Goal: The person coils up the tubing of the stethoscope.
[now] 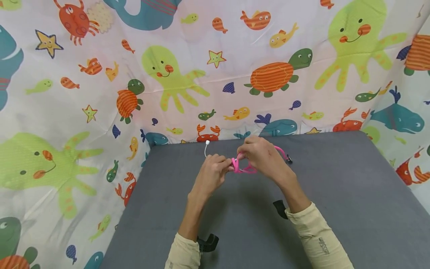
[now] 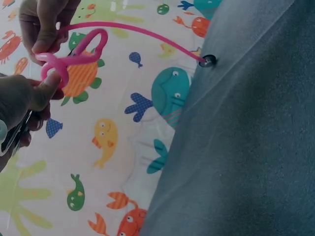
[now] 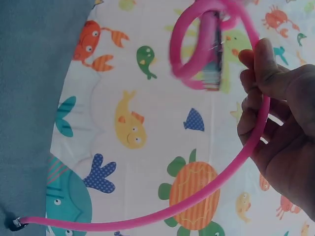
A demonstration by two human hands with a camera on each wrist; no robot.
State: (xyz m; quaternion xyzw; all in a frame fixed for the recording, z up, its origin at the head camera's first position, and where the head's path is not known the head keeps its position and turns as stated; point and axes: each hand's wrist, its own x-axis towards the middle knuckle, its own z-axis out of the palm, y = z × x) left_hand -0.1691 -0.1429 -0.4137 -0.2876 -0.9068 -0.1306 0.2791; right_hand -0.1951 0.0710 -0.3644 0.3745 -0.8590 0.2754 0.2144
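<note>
A stethoscope with pink tubing (image 1: 250, 169) is held above the grey table between both hands. My left hand (image 1: 211, 173) grips its metal ear tubes (image 2: 18, 135) and the pink loop around them, the thumb pressing on the loop. One white ear tip (image 1: 207, 142) sticks up beyond that hand. My right hand (image 1: 263, 155) pinches the tubing a little to the right, with the tube running across its fingers (image 3: 266, 64). From there the free length curves away to the dark, shiny chest piece (image 1: 289, 160). In the right wrist view, the wound coil (image 3: 184, 44) is blurred.
The grey table (image 1: 336, 194) spreads under both arms. Behind it and at the sides hangs a white cloth (image 1: 188, 45) printed with sea animals. A black wrist mount (image 1: 209, 243) sits at the left cuff, another dark mount (image 1: 280, 209) at the right cuff.
</note>
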